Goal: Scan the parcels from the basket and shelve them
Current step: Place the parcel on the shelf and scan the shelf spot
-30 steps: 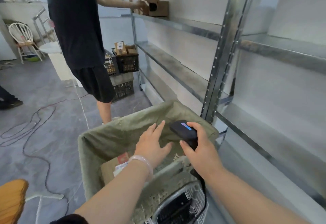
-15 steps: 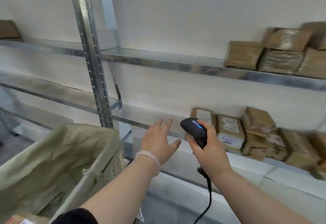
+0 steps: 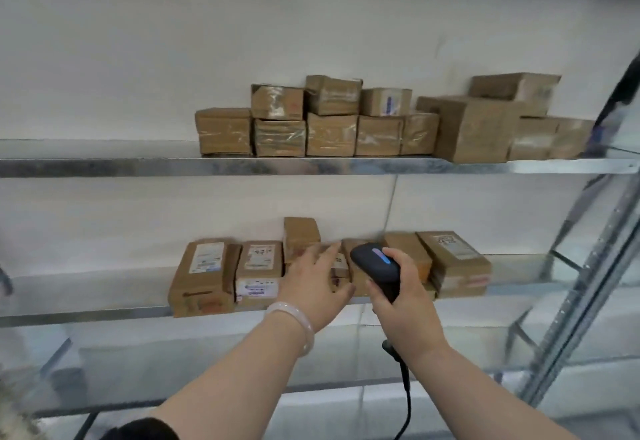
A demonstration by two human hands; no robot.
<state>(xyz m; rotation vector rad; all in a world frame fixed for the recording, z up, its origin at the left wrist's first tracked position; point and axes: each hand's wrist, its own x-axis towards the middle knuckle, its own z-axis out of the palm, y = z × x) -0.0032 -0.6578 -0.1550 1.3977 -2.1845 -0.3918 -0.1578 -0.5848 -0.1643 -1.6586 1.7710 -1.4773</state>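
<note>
My right hand (image 3: pixel 403 296) grips a black barcode scanner (image 3: pixel 375 266) with a blue light, its cable hanging down. My left hand (image 3: pixel 313 283), fingers straight and empty, reaches toward a row of brown cardboard parcels (image 3: pixel 204 275) on the middle metal shelf (image 3: pixel 86 313). It is in front of a small parcel (image 3: pixel 337 264); whether it touches is unclear. More taped parcels (image 3: pixel 332 134) are stacked on the upper shelf (image 3: pixel 104 166). The basket is out of view.
A metal upright (image 3: pixel 585 287) with diagonal braces stands at the right. A lower shelf (image 3: pixel 138 401) runs below my arms. The left parts of both shelves hold no parcels. White wall behind.
The view has swung right, from the lined basket and another person to the parcel shelves. Both hands stayed in front of me, the left now stretched toward the middle shelf's parcels.
</note>
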